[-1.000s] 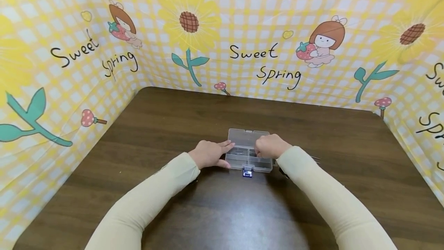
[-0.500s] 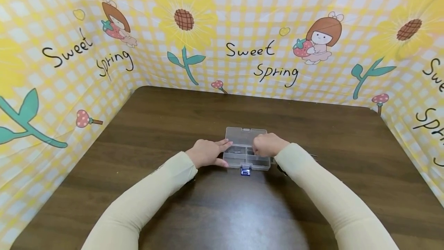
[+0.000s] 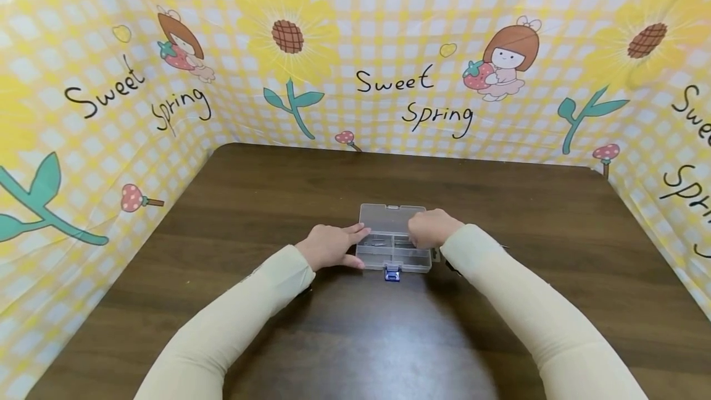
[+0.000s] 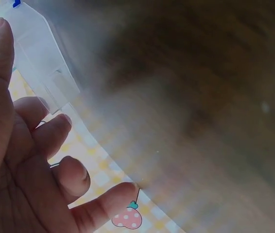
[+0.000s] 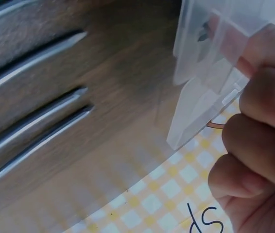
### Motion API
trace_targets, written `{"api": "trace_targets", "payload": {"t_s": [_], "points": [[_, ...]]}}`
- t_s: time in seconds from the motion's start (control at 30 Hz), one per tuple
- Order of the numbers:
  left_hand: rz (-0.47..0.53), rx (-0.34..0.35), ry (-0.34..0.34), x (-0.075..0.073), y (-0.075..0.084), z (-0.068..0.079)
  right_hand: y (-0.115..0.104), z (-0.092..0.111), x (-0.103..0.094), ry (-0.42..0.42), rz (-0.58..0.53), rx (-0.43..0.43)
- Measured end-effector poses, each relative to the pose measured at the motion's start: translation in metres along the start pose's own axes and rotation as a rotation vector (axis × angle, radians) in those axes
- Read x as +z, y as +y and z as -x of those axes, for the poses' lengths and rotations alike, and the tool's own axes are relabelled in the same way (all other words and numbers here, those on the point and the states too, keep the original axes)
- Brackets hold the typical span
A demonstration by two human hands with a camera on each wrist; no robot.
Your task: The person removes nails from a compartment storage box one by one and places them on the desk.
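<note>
A clear plastic compartment box (image 3: 383,268) stands on the table with its lid (image 3: 383,218) raised at the back and a blue latch (image 3: 392,274) at the front. My left hand (image 3: 329,245) touches the box's left side, fingers and thumb extended. Over the back right compartment is my right hand (image 3: 432,228), fingers curled; its fingertips are hidden in the head view. The right wrist view shows one finger behind the clear wall, near a small grey piece (image 5: 203,34). Thin metal pieces (image 3: 378,243) lie in the back left compartment, and others in the back right one.
Several metal nails (image 5: 40,56) lie on the table to the right of the box, mostly hidden by the right sleeve (image 3: 472,242) in the head view. A yellow checked cloth (image 3: 333,104) encloses the table (image 3: 278,178) at the back and sides.
The right hand has shifted slightly up and right relative to the box, showing more of the back right compartment and metal pieces there. The left hand stays at the box's side.
</note>
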State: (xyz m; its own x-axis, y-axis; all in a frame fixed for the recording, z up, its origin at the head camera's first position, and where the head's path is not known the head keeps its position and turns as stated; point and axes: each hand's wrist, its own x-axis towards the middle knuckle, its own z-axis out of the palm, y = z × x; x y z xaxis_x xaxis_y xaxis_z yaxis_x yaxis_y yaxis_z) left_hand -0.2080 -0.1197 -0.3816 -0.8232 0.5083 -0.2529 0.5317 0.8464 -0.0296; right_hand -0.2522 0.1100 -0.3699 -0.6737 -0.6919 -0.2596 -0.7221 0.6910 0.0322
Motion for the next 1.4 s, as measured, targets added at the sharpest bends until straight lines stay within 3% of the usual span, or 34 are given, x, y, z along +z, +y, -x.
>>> {"api": "trace_targets", "payload": {"t_s": [0.1,0.7,1.1,1.4], "points": [[0.001,0.006,0.002,0.0,0.0,-0.001,0.002,-0.001,0.001,-0.03,-0.024,0.016],[-0.009,0.044,0.008,0.0,0.0,-0.001,0.007,0.008,-0.007,-0.077,-0.205,-0.078],[-0.015,0.022,0.014,0.005,-0.002,-0.002,0.016,0.018,-0.019,-0.047,-0.246,-0.055],[0.023,0.016,0.017,0.007,-0.002,-0.001,0.027,0.048,-0.012,0.026,-0.255,-0.055]]}}
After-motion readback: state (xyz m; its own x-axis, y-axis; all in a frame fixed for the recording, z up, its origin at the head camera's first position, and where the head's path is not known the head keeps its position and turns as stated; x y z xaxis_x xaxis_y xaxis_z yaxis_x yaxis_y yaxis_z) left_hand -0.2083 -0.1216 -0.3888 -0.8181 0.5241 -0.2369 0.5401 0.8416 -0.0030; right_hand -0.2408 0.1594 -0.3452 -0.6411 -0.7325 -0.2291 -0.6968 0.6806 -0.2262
